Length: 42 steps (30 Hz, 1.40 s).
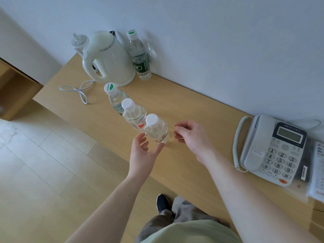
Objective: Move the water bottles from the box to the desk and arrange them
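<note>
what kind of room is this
Probably a hotel room: a long wooden desk against the wall holds a white electric kettle, a corded desk phone and several small water bottles.

Two bare forearms reaching forward and up from the bottom edge, sleeves ending out of sight. Left hand (142, 151) turned palm upward and inward, fingers spread and gently curved, thumb pointing up, fingertips (160, 147) at the base of the nearest clear plastic water bottle with a white cap (156, 128), seemingly just touching it without closing round it. Right hand (191, 135) seen from the back, wrist bent, fingers loosely curled inward with thumb and forefinger close together, holding nothing, hovering just beside that same bottle and apart from it. Right forearm running diagonally to the lower right corner, left forearm toward the lower centre.
</note>
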{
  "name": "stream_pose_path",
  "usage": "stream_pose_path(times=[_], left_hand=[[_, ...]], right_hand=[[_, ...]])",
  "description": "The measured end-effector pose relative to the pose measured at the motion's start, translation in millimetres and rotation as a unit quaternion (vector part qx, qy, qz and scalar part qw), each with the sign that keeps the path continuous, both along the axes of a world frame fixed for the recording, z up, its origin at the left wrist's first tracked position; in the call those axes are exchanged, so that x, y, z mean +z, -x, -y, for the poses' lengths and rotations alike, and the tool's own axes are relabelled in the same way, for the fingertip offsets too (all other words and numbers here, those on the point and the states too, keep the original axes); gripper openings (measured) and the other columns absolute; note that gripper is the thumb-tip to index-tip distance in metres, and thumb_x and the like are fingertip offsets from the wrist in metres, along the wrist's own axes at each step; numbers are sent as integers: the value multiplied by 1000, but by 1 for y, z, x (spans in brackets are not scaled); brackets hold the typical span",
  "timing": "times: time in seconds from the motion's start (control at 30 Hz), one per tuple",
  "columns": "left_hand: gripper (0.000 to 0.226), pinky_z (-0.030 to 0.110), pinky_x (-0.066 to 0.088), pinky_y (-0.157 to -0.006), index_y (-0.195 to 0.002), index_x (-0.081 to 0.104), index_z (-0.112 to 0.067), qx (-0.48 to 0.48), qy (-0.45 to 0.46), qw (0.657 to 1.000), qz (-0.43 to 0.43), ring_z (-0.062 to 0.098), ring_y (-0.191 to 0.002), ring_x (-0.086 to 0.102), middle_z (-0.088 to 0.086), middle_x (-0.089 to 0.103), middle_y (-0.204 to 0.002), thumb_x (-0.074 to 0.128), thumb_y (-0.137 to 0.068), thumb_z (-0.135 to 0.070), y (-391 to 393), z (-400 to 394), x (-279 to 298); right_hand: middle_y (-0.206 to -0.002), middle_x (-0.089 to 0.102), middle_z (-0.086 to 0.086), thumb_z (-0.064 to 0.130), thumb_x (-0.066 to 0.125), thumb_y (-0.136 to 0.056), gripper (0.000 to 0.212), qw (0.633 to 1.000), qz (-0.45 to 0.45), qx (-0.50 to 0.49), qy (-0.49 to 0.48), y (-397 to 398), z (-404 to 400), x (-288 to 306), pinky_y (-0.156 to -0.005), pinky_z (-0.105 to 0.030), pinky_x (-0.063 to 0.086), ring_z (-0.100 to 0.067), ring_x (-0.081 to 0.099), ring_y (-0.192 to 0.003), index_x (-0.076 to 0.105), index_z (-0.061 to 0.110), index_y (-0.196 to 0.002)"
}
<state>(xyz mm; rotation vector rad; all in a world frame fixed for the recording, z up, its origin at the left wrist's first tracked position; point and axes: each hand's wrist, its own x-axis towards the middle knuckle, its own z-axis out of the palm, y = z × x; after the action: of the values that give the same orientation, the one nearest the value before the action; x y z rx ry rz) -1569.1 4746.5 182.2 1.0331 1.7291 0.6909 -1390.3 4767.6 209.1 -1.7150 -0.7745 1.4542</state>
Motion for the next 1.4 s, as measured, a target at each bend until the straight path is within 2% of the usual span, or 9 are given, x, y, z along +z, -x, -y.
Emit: stream_pose_path(times=[0.1, 0.23, 0.33, 0.5, 0.67, 0.8, 0.97, 1.17, 1.4], left_hand=[[67, 16, 46, -76, -126, 50, -42, 2, 24, 1000, -18, -10, -105, 60, -22, 60, -117, 85, -71, -55, 5, 6, 1], [54, 37, 60, -88, -123, 60, -28, -39, 160, 986, 31, 10, -94, 73, -5, 74, -106, 82, -78, -47, 11, 10, -2], [45, 36, 62, -87, -121, 63, -25, -101, 225, 967, 62, 12, -90, 76, 3, 75, -110, 81, -82, -39, 7, 10, -1], [37, 31, 62, -83, -119, 64, -25, -139, 221, 963, 65, 10, -88, 76, 1, 76, -105, 77, -87, -36, 0, 9, 3], [36, 35, 62, -86, -119, 64, -25, -165, 217, 960, 65, 14, -91, 76, 3, 76, -104, 77, -87, -35, 3, 1, 3], [33, 34, 61, -84, -117, 65, -24, -195, 222, 953, 72, 14, -90, 76, 4, 77, -103, 77, -87, -33, 5, -5, 2], [25, 32, 60, -84, -113, 70, -26, -258, 219, 938, 79, 14, -91, 76, -3, 79, -96, 74, -89, -32, 11, -15, 2], [23, 32, 60, -85, -112, 69, -28, -342, 214, 913, 69, 11, -89, 76, -7, 79, -93, 74, -90, -32, 10, -28, -2], [25, 31, 59, -77, -113, 69, -25, -461, 220, 857, 60, 10, -84, 75, -4, 79, -94, 74, -89, -31, -16, -18, -9]], right_hand=[[-90, 74, 0, 19, 64, -93, 6, 1000, -1, 5, -3, 2, 2, -1, -86, -36, 60, -10, 72, -79, 69, 22, -94], [-86, 75, 1, 18, 64, -90, 7, 1000, 7, 12, 1, 3, 7, -2, -90, -42, 59, -16, 73, -84, 70, 21, -94], [-86, 76, -6, 21, 65, -88, 6, 1000, 9, 24, 14, 3, 10, -3, -90, -48, 58, -25, 73, -86, 70, 21, -91], [-71, 72, 3, 21, 64, -85, 9, 998, 14, 38, 44, 2, 21, -6, -90, -50, 58, -18, 68, -77, 69, 20, -92], [-71, 71, 5, 24, 62, -83, 14, 999, 20, 13, 48, -1, 30, -6, -91, -49, 58, -22, 70, -82, 69, 21, -95], [-79, 73, 1, 25, 61, -83, 15, 998, 26, -10, 49, 1, 38, -3, -92, -49, 57, -27, 72, -94, 69, 22, -95], [-83, 75, -2, 23, 62, -84, 10, 996, 39, -73, 38, 12, 46, 1, -91, -49, 58, -22, 73, -89, 70, 25, -90], [-91, 76, 0, 26, 62, -87, 9, 988, 45, -138, 46, 22, 66, 2, -93, -46, 57, -17, 73, -90, 68, 26, -94], [-96, 74, 3, 30, 61, -91, 11, 964, 52, -254, 61, 24, 124, 3, -94, -45, 56, -12, 72, -90, 68, 25, -99]])
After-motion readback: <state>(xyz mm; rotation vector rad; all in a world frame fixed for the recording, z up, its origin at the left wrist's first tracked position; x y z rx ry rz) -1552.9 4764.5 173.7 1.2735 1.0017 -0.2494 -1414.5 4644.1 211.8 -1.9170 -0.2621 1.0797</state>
